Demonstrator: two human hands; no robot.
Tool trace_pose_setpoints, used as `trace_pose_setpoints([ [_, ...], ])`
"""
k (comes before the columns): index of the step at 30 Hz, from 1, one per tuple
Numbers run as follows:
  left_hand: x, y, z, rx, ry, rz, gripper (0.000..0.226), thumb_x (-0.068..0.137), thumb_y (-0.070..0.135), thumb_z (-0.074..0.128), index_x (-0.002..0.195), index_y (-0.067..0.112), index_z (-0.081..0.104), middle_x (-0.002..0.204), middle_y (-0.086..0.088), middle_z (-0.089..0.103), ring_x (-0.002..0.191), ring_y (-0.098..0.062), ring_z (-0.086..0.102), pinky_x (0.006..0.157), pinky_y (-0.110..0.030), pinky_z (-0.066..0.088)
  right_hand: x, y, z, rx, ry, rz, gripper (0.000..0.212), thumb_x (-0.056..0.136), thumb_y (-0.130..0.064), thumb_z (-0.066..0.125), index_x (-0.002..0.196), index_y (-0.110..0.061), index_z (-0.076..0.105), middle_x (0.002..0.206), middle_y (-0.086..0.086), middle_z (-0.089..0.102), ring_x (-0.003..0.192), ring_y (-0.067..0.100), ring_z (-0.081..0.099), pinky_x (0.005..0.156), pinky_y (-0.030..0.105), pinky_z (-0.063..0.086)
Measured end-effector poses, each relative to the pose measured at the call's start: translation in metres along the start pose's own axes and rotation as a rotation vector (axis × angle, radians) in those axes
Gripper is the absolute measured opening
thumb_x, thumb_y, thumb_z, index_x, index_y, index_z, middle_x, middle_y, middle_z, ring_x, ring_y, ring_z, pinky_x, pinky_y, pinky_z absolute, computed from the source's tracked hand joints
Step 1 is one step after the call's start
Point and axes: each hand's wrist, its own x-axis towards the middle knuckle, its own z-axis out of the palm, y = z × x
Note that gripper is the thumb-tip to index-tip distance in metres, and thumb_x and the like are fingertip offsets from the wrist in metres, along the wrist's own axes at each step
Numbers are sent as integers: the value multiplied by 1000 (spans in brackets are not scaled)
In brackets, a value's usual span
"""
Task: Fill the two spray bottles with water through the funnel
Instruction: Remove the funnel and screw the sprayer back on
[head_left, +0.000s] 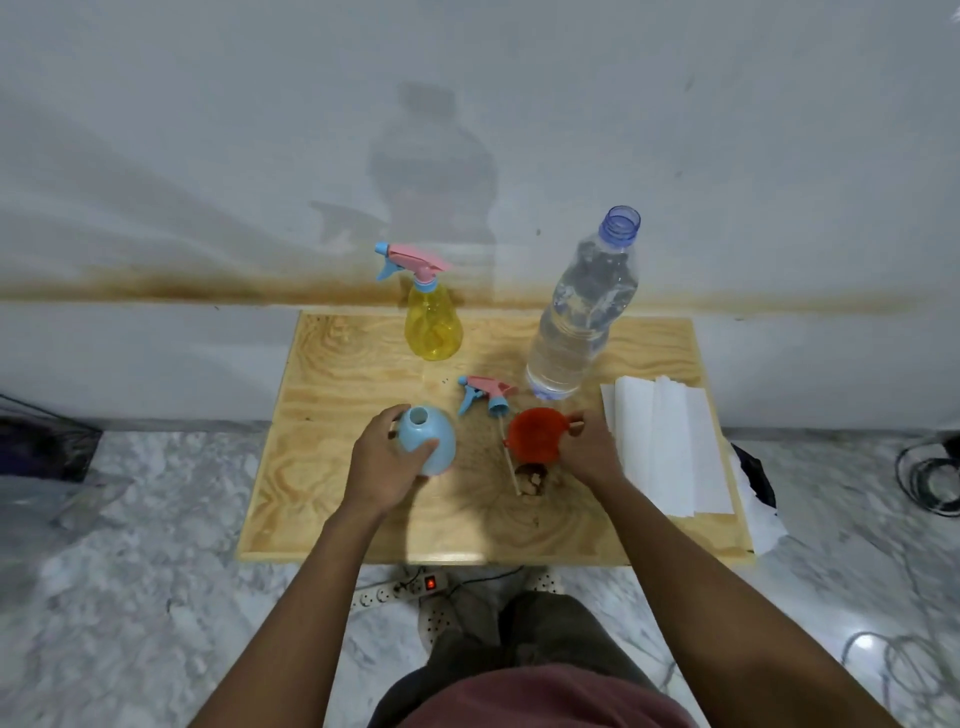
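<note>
A light blue spray bottle (434, 441) stands open-necked on the wooden table (363, 519), and my left hand (387, 462) is wrapped around its near side. Its pink-and-blue spray head (485, 396) lies on the table just behind, its thin tube reaching toward me. My right hand (592, 449) pinches the handle of the red funnel (535, 435), which lies on the table to the right of the blue bottle. At the back stands a yellow spray bottle (434, 325) with its spray head on. A large clear water bottle (584, 312), uncapped and nearly full, stands at the back right.
Folded white paper towels (670, 447) lie along the table's right edge. The table is pushed against a white wall. A power strip (405, 590) with a lit red switch lies on the marble floor under the near edge. Cables lie on the floor at the right.
</note>
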Motion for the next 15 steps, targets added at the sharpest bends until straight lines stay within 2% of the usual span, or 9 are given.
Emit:
trace_pose_setpoints([
  [3, 0, 1, 0, -6, 2, -10, 59, 79, 20, 82, 133, 14, 57, 131, -3, 61, 110, -20, 59, 83, -26, 45, 3, 8, 4, -55, -58, 6, 25, 84, -7, 53, 106, -16, 59, 94, -1, 62, 90, 21, 60, 70, 31, 44],
  [6, 0, 2, 1, -23, 5, -24, 58, 79, 18, 82, 132, 14, 57, 130, -1, 61, 107, -17, 57, 78, -18, 43, 5, 16, 6, -100, -126, 0, 33, 82, -14, 53, 114, -18, 59, 100, 1, 66, 97, 25, 64, 81, 40, 53],
  [8, 0, 2, 1, -32, 5, -31, 58, 78, 17, 82, 131, 14, 58, 129, -1, 61, 106, -16, 57, 74, -12, 42, 2, 15, 1, -147, -149, -31, 39, 84, -19, 55, 122, -21, 57, 107, -1, 65, 101, 23, 62, 85, 40, 51],
  [11, 0, 0, 0, -52, 3, -34, 58, 78, 17, 83, 130, 14, 59, 129, -1, 62, 107, -16, 57, 72, -9, 42, -7, 4, -8, -230, -70, -176, 39, 87, -29, 57, 126, -26, 58, 111, -7, 57, 105, 18, 57, 85, 37, 47],
  [15, 0, -1, 1, -75, 9, -37, 57, 77, 17, 84, 129, 14, 60, 128, -1, 62, 108, -17, 58, 75, -11, 43, -8, -28, -1, -339, 35, -445, 33, 89, -32, 55, 119, -21, 65, 115, 2, 64, 107, 23, 58, 83, 35, 47],
])
